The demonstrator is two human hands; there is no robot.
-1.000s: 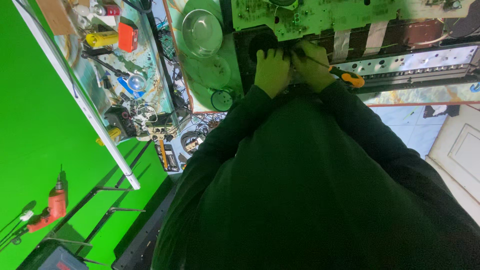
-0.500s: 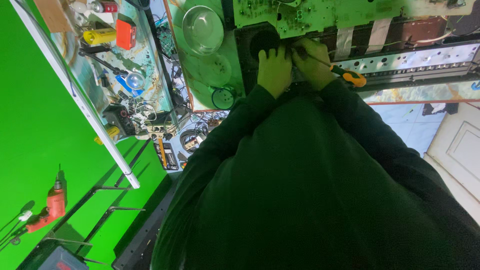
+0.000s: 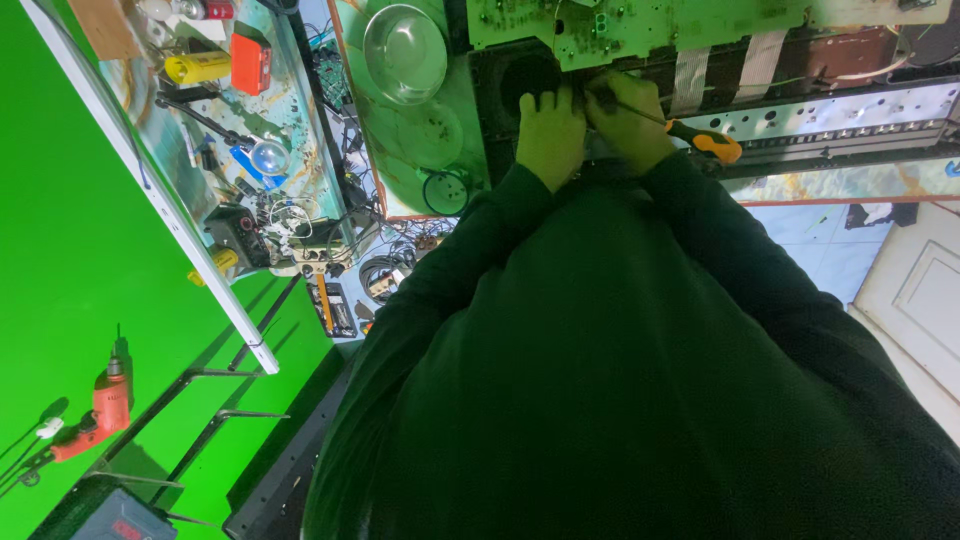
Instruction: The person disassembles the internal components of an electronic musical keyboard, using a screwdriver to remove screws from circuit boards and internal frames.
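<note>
Gripping the screwdriver (image 3: 700, 138) in my right hand (image 3: 628, 120), I'm pressing my left hand (image 3: 550, 135) flat beside it on the opened device (image 3: 520, 80) — keeping the tip square, pressure steady.

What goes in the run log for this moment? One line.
left hand: on black chassis | right hand: holds screwdriver | circuit board: above

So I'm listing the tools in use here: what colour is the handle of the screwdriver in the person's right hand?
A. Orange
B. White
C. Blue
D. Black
A: the screwdriver in the right hand has an orange handle that sticks out to the right of the fist, next to the left hand on the dark casing.
</note>
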